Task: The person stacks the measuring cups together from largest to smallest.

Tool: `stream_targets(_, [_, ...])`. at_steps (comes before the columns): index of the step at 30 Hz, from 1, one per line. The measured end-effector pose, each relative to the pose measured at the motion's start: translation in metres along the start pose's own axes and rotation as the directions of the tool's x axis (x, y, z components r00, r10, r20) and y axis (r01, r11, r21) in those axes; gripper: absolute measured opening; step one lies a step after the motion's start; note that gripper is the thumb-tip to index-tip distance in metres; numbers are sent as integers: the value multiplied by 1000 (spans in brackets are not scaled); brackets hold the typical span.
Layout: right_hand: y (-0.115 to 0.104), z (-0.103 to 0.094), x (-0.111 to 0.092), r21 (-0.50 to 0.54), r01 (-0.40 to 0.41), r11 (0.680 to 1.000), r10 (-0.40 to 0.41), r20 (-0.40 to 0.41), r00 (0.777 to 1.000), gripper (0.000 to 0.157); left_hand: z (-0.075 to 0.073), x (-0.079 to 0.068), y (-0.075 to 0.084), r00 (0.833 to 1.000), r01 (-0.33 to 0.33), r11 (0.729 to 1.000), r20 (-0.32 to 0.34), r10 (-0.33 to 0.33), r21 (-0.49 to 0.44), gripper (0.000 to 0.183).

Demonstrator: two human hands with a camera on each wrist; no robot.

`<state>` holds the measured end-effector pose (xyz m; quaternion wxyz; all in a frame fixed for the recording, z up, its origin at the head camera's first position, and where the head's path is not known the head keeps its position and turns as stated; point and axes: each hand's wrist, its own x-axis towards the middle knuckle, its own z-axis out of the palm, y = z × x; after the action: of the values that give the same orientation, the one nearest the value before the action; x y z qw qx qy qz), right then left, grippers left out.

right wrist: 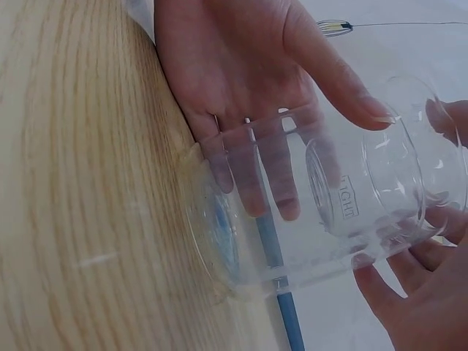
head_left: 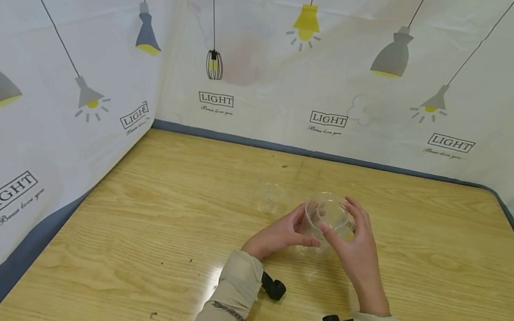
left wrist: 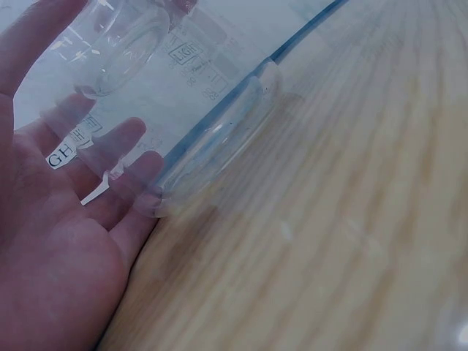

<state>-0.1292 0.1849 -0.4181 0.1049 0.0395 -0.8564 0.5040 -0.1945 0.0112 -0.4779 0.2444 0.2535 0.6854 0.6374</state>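
Observation:
A clear glass cup [right wrist: 252,252] stands on the wooden table, its base against the wood in the right wrist view. My left hand [head_left: 282,233] holds it from the left, with the thumb on the near side and the fingers behind the glass. A smaller clear inner cup [right wrist: 391,172] with a flared rim sits partly inside the top. My right hand [head_left: 356,246] grips this inner cup near its rim from above and the right. Left of the hands, a small clear piece [head_left: 271,195], possibly a lid, lies on the table; its outline is faint.
The wooden table [head_left: 153,211] has a few small dark marks. White curtains [head_left: 271,73] printed with lamps close it in at the back and sides. Black straps [head_left: 273,288] stick out at both wrists.

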Motion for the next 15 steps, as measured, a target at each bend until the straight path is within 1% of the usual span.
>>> stream_targets(4, [0, -1, 0, -15, -14, 1000, 14, 9, 1000, 67, 0, 0, 0, 1000, -2, 1000, 1, 2, -3, 84])
stream_targets(9, [-2, -4, 0, -42, -11, 999, 12, 25, 1000, 67, 0, 1, 0, 1000, -11, 1000, 4, 11, 6, 84])
stream_targets(15, [-5, -8, 1, -85, -7, 996, 13, 64, 998, 70, 0, 2, -1, 1000, -9, 1000, 9, 9, 4, 85])
